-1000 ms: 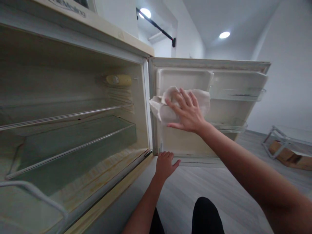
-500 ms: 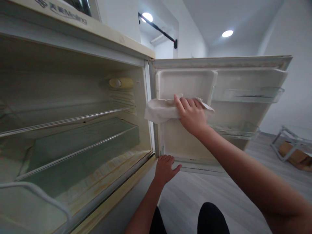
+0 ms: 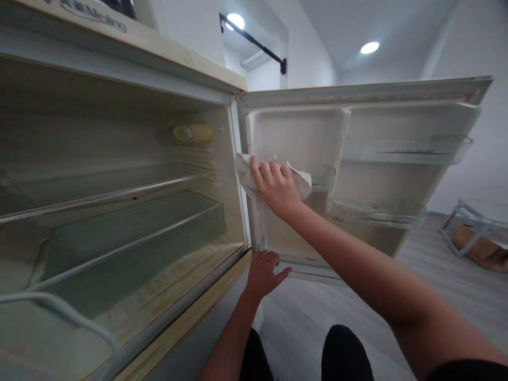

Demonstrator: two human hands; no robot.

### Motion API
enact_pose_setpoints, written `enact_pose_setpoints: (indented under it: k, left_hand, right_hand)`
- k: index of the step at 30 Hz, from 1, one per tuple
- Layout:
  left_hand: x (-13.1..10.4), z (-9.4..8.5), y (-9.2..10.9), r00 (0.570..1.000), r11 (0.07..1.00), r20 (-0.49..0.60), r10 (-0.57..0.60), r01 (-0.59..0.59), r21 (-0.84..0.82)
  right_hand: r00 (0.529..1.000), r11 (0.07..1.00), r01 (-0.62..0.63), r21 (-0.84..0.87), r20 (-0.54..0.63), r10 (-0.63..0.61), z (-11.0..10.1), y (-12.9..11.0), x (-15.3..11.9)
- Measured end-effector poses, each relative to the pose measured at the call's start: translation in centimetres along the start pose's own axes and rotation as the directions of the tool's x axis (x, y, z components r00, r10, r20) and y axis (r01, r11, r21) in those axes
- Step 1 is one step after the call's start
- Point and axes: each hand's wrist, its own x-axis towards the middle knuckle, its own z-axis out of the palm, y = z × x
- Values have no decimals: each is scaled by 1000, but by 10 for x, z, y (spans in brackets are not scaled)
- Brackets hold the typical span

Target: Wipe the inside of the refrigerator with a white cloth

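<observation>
Your right hand (image 3: 278,186) is closed on the white cloth (image 3: 244,170), right under your fingers. The cloth's long way runs side to side, by the open fridge door (image 3: 297,129). Your left hand (image 3: 262,275) is lower, thumb out wide, near the door's bottom edge.

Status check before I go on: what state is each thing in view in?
Fridge door: open.
Cloth: crumpled, against the door's inner side near the hinge.
Right hand: gripping the cloth.
Left hand: at the door's lower edge, thumb spread.
Fridge floor: stained yellowish.
Ceiling light: lit.
</observation>
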Motion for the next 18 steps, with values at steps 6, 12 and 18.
enact_pose_setpoints:
  k: [6, 12, 18]
  left_hand:
    - [0, 1, -1, 1000, 999, -6, 0, 0, -34]
    - [5, 7, 5, 1000, 1000, -17, 8, -8, -6]
    - [14, 15, 16, 1000, 999, -16, -26, 27, 31]
  right_hand:
    - [999, 993, -13, -119, 34, 17, -10, 49, -45]
    - [997, 985, -40, -166, 65, 51, -14, 96, -70]
    - [991, 982, 15, 188, 130, -40, -22, 119, -62]
